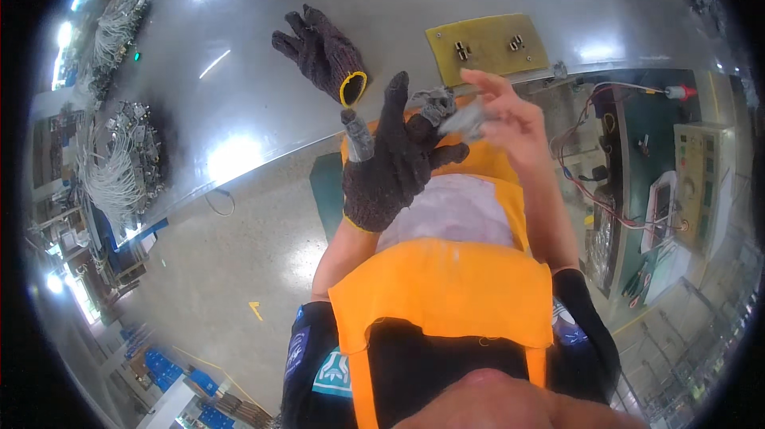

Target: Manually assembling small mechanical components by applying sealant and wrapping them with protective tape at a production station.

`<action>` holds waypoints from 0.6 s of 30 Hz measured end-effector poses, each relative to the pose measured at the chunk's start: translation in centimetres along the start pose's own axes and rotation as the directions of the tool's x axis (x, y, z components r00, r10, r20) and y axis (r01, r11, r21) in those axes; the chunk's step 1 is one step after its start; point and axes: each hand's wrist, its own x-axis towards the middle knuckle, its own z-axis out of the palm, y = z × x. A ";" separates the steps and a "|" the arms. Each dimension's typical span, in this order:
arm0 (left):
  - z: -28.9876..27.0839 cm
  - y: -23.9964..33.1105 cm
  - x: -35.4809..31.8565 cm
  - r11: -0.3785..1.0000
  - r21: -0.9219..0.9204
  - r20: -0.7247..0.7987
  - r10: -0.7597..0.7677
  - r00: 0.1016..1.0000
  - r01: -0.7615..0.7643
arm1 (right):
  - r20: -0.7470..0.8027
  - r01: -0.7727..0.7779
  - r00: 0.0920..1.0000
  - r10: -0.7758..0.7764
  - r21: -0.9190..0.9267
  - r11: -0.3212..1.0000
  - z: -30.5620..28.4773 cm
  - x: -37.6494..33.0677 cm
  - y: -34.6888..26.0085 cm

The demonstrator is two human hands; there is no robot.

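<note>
So the left hand has a dark knitted work glove on it, fingers spread wide apart and pointing up, grip not closed on anything. A couple of the glove's fingertips look like they've got pale grey caps or tape on them, one at the index finger and one further right, can't really tell what the stuff is.

The bare right hand is just beside the gloved one, touching it around the fingertip area. Its grip is pinched together on a small greyish piece right at the glove's fingertip, kinda blurry so no idea if it's tape, a finger cot or part of the glove itself.

Both hands are up in front of the body, over an orange apron, in front of the near edge of the shiny grey metal desk. On the desk there's a second dark knitted glove with a yellow cuff rim, lying flat, well apart from the hands. Near it to the right sits a flat yellowish rectangular board with two small metal fittings, close to the desk edge.

Off to the right is a beige box-shaped instrument with a panel and red wires looping near it.
</note>
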 end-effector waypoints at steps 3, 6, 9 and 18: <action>-0.3 0.3 -0.2 1.000 0.021 0.095 -0.014 0.995 0.012 | 0.349 0.371 0.922 -0.166 -0.678 0.634 2.4 1.1 -1.6; -0.8 0.4 -0.3 0.999 0.045 0.195 -0.031 0.980 0.023 | 0.101 0.005 0.994 0.047 -0.464 0.886 2.3 1.6 -0.7; -1.1 0.5 -0.4 0.997 0.069 0.287 -0.051 0.956 0.032 | -0.038 -0.198 0.980 0.195 -0.106 0.974 1.7 1.6 -0.1; 4.7 1.9 -0.2 0.225 0.972 -0.028 -0.171 0.985 0.066 | 0.035 -0.220 0.975 0.217 0.184 0.958 0.6 0.9 0.1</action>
